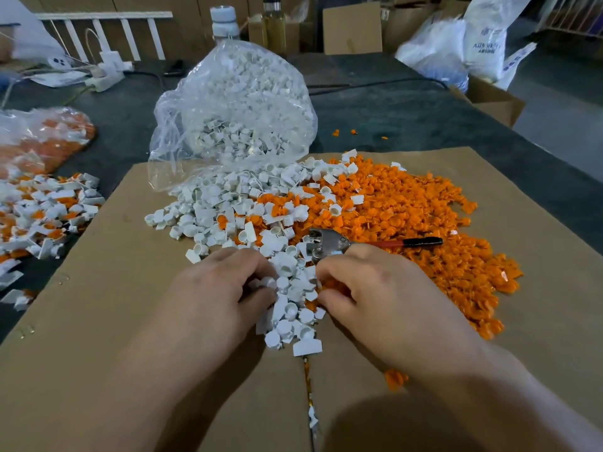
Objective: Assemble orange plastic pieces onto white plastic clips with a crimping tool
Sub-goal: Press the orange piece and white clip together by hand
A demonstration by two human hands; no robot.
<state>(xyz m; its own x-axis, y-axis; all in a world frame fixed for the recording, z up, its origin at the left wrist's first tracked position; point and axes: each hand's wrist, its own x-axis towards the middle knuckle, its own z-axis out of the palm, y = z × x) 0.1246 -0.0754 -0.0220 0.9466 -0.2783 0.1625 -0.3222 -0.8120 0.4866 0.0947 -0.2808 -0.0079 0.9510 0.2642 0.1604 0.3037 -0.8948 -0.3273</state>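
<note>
Left hand pinches a white clip in curled fingers at the clip pile; right hand has its fingers curled at the edge of the orange pieces, hold unclear; crimping tool lies on the heap just beyond its fingertips.

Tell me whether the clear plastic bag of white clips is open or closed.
Open. The clear plastic bag lies tipped, its mouth facing the cardboard sheet, and white clips spill out of it onto the sheet.
</note>
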